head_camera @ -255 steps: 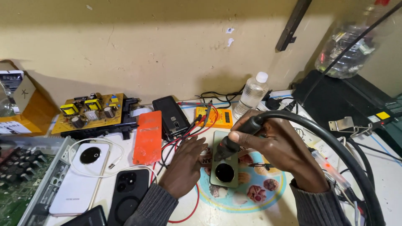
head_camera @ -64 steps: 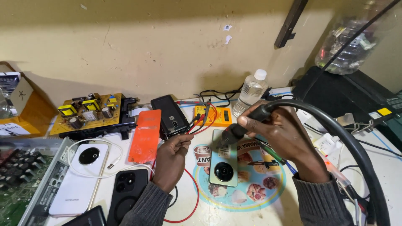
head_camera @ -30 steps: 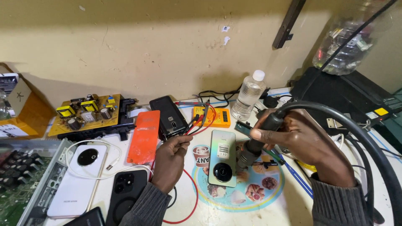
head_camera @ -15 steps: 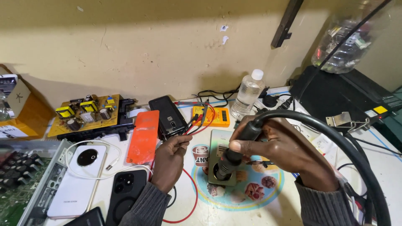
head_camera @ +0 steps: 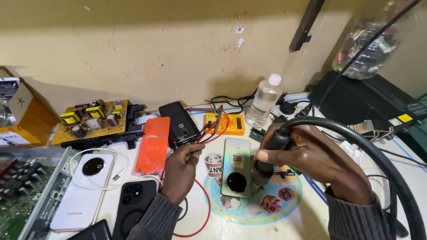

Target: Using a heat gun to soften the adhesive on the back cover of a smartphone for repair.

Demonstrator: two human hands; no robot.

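Observation:
My right hand [head_camera: 311,164] grips a black hot-air gun handle [head_camera: 267,164] with a thick black hose [head_camera: 378,160] looping off to the right. Its nozzle points down at the right edge of a pale green phone [head_camera: 235,166] lying face down on a round patterned mat [head_camera: 267,209]. My left hand [head_camera: 180,171] rests on the table left of that phone, fingers pinched on the red and black multimeter probe leads [head_camera: 202,133].
An orange phone cover [head_camera: 153,144], a black phone [head_camera: 180,124], a yellow multimeter [head_camera: 224,123] and a water bottle [head_camera: 264,101] stand behind. A white phone [head_camera: 82,191] with cable, a black phone [head_camera: 133,206], circuit boards [head_camera: 91,122] and a metal chassis [head_camera: 26,195] fill the left.
The hot-air nozzle has slid from over the phone's round camera ring to its right edge. My left hand stays on the probe leads.

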